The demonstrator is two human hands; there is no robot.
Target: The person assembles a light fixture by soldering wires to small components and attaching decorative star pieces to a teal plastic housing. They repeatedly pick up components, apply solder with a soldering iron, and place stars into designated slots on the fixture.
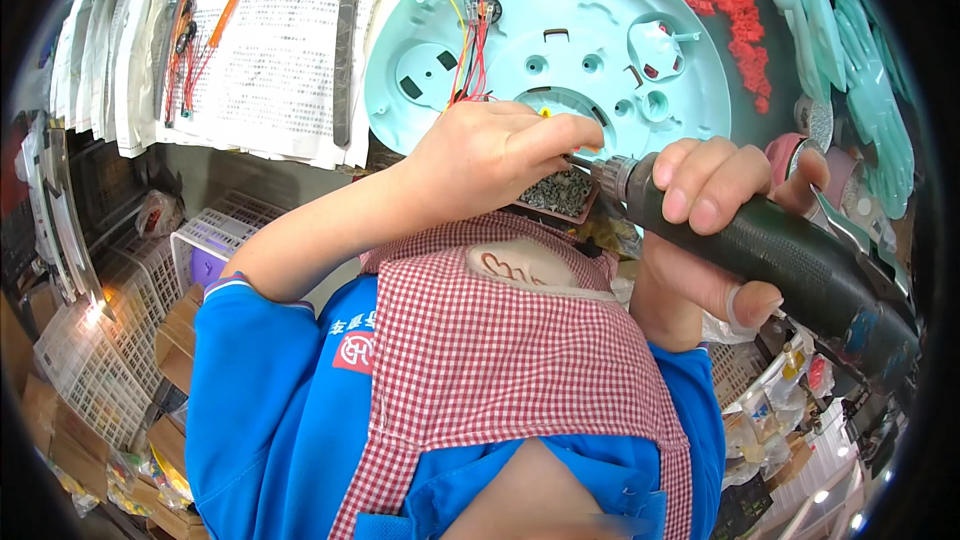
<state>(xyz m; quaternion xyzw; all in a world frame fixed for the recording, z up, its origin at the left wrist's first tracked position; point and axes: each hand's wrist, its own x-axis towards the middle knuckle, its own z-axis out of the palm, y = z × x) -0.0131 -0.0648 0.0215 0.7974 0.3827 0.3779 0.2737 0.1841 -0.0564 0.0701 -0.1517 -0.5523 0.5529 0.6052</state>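
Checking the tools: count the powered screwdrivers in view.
1: the black powered screwdriver, in the right hand, its tip end toward the left hand. Others may be hidden.

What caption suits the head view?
Right hand gripping a driver, left hand near its front end, beside a turquoise shell.
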